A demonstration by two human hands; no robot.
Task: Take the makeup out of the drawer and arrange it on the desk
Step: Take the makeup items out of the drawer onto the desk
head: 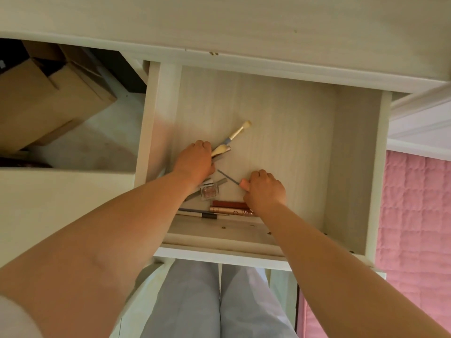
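Head view: the left hand (196, 158) reaches into the open drawer (351, 152), fingers curled round a bundle of makeup brushes (234, 137) whose bristled tips stick out past the knuckles. Just beside it, the right hand (264, 189) grips a thin tool with a peach handle (244, 183) — its slim grey stem angles toward the left hand. Under the wrists lie a small clear glitter pot (209, 191), reddish lip tubes (230, 208) and a dark pencil (200, 213) by the drawer's front wall. Above — the pale surface (244, 20). Cardboard boxes (48, 93) sit left; pink quilted bedding (415, 215) right.
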